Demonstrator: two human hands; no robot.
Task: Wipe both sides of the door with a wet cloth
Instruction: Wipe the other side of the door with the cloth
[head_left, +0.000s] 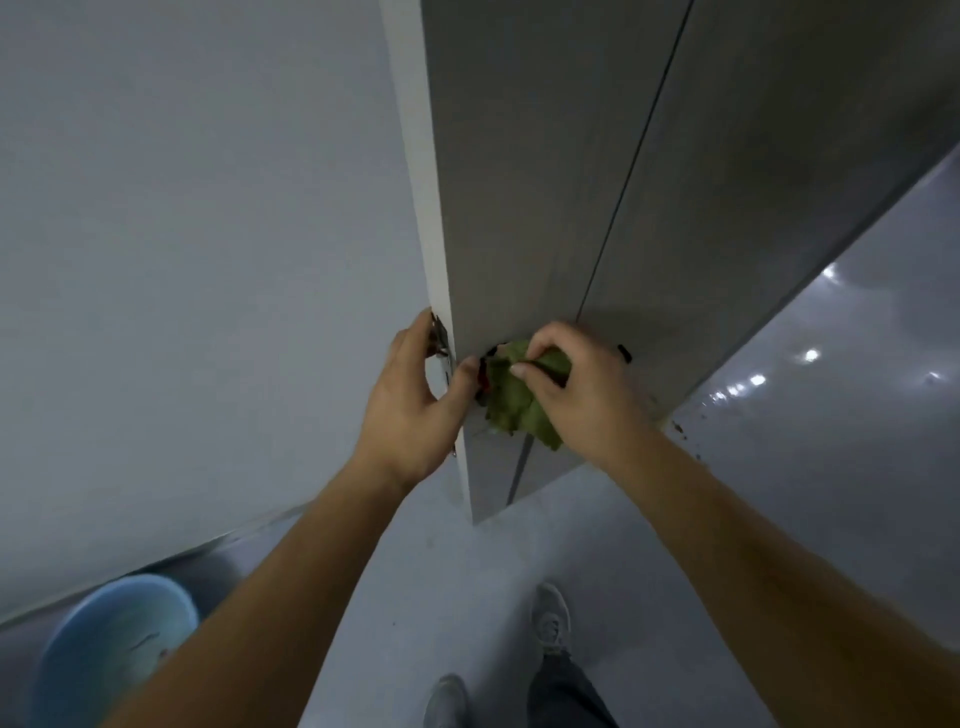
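Observation:
A grey door (545, 197) stands open edge-on in front of me, with its narrow white edge (426, 208) facing left. My right hand (582, 395) grips a crumpled green cloth (514, 400) and presses it around the black door handle (623, 353) on the door's right face. Most of the handle is hidden under the cloth. My left hand (415, 400) holds the door's edge at the metal latch plate (441, 343), fingers curled behind the edge and thumb on the near face.
A light blue bucket (114, 649) stands on the floor at the lower left, beside the grey wall (182, 260). My shoes (550, 618) are on the grey floor below the door. Glossy floor with light reflections (831, 415) lies to the right.

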